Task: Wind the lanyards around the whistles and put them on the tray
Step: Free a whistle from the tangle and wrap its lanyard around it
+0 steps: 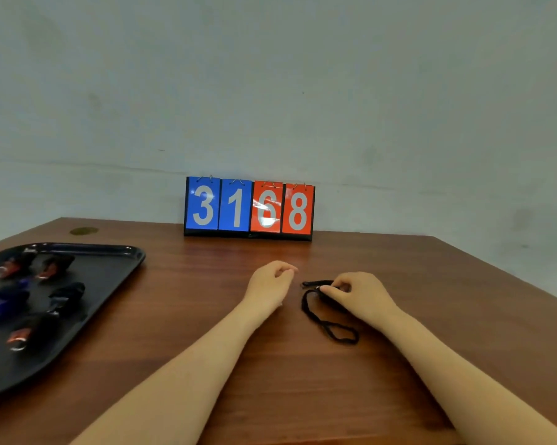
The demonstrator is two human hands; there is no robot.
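My right hand (pixel 354 295) grips a dark whistle (pixel 326 296) that lies on the wooden table, most of it hidden under my fingers. Its black lanyard (pixel 330 329) trails loose toward me in a loop on the table. My left hand (pixel 270 282) hovers just left of the whistle with loosely curled fingers and holds nothing. A black tray (pixel 103 271) sits at the left and carries several wound whistles, red ones (pixel 50 268) and blue ones (pixel 4 305).
A flip scoreboard (pixel 249 208) reading 3168 stands at the table's back edge against the wall. A round brass-coloured cap (pixel 84 231) is set into the table's far left corner. The table's right edge runs diagonally behind my right arm.
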